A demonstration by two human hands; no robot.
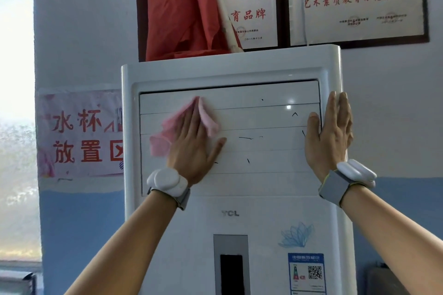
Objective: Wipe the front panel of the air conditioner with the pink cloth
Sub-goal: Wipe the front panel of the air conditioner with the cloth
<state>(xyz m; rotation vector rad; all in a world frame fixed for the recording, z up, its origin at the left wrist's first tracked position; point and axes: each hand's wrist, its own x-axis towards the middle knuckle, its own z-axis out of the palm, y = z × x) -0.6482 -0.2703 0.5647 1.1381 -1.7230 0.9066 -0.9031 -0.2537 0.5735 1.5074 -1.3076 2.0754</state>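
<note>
— Left hand?
— Flat, fingers spread, pressing the cloth against the panel, upper left slats.
— Right hand?
— Open, holding nothing, palm against the air conditioner's right edge.

Bare front panel lies between pink cloth and right hand.

The white, upright air conditioner has a louvred front panel bearing thin black marks. The crumpled pink cloth lies flat against the panel's upper left, one corner folded up.
</note>
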